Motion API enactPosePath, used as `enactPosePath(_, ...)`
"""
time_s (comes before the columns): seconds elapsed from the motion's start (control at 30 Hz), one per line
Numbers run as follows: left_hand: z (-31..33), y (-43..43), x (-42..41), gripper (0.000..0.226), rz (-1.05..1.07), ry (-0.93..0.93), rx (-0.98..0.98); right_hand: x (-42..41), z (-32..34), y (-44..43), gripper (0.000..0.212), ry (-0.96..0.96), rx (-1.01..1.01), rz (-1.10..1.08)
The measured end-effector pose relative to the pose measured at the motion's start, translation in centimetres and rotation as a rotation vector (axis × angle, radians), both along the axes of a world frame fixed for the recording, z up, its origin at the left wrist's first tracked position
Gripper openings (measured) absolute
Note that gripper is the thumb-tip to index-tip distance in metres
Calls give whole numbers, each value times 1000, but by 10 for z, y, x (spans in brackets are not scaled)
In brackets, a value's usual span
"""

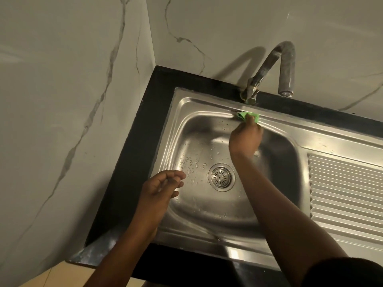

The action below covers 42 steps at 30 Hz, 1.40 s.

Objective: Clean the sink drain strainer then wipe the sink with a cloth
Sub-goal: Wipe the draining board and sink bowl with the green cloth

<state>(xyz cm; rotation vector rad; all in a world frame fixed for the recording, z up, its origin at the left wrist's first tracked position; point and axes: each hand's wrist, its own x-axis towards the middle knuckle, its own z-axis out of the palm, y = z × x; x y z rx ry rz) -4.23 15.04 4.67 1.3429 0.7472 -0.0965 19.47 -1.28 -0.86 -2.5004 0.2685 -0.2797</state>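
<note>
Head | right hand point(245, 139) grips green cloth point(242, 116) against sink point(207, 102) rim below faucet point(269, 65), likely wiping | left hand point(159, 189) loosely curled, empty, idle.

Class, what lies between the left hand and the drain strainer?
Only bare sink floor dotted with water droplets separates the left hand from the drain strainer, seen in the head view.
</note>
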Motion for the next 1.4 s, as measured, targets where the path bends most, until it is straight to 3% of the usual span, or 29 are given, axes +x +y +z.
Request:
enactPosePath(0.23,-1,-1,7,20,-24,13,5,0,1,64,35,-11,-133,220)
enactPosePath(0.37,-1,-1,8,18,-6,19,0,2,7,90,24,9,-225,357)
enactPosePath(0.6,-2,-2,2,13,18,9,-33,-1,15,125,17,-9,-229,520)
enactPosePath(0.73,0,-4,-6,14,44,17,-30,1,9,124,24,-31,-156,632)
enactPosePath(0.93,5,-4,-21,16,76,21,3,-10,-2,97,39,112,18,805)
enactPosePath(1.3,13,5,-38,23,208,-46,112,-181,13,26,41,378,248,1262)
enactPosePath(1.4,18,9,-38,21,237,-47,143,-202,18,17,40,469,266,1287)
